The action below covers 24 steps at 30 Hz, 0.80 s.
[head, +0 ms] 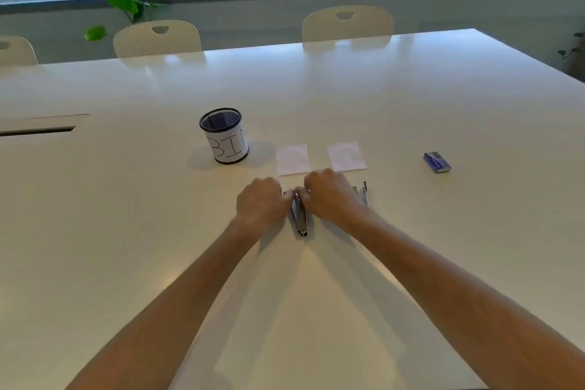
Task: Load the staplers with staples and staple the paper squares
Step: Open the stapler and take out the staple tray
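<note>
Head view: white bench (pixel 348 89) fills most of the frame, cream chairs (pixel 157 38) and windows along the top. Both forearms reach in from the bottom edge and meet at centre. Left hand (pixel 261 201) and right hand (pixel 329 195), fingers curled, pinch the far end of a metal stapler (pixel 299 218) lying on the bench between them; exact grip is blurred. Second stapler (pixel 361 191) sits just right of the right hand, partly hidden. Mesh cup labelled "BIN" (pixel 225 135) stands left of centre. Two paper squares (pixel 292 159) lie side by side just beyond the hands. Blue staple box (pixel 437 162) is well apart at right.
</note>
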{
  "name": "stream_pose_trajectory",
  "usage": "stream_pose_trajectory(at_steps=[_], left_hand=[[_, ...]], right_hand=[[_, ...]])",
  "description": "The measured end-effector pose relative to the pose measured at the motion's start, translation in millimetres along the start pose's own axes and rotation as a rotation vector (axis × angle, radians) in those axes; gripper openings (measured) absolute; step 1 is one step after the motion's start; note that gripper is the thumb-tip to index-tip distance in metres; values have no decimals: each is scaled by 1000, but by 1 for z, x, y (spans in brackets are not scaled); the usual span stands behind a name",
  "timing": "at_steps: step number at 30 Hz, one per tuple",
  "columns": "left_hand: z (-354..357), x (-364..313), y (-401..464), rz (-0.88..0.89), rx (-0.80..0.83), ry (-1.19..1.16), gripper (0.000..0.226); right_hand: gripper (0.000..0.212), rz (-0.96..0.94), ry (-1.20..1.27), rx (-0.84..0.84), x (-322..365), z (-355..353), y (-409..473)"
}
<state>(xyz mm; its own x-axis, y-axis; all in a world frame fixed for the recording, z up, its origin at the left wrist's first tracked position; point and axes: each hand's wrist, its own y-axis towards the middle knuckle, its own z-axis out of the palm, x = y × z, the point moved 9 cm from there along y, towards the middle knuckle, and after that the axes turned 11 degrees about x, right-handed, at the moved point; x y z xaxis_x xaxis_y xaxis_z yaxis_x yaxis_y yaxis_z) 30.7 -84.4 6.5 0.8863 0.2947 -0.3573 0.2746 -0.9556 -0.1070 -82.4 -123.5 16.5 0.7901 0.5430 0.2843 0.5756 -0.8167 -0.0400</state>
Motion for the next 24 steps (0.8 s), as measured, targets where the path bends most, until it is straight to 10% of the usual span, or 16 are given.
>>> stream_pose_trajectory(at_steps=[24], left_hand=[[-12,-12,5,77,9,-152,39]], right_hand=[[25,132,672,31,-31,14,4]])
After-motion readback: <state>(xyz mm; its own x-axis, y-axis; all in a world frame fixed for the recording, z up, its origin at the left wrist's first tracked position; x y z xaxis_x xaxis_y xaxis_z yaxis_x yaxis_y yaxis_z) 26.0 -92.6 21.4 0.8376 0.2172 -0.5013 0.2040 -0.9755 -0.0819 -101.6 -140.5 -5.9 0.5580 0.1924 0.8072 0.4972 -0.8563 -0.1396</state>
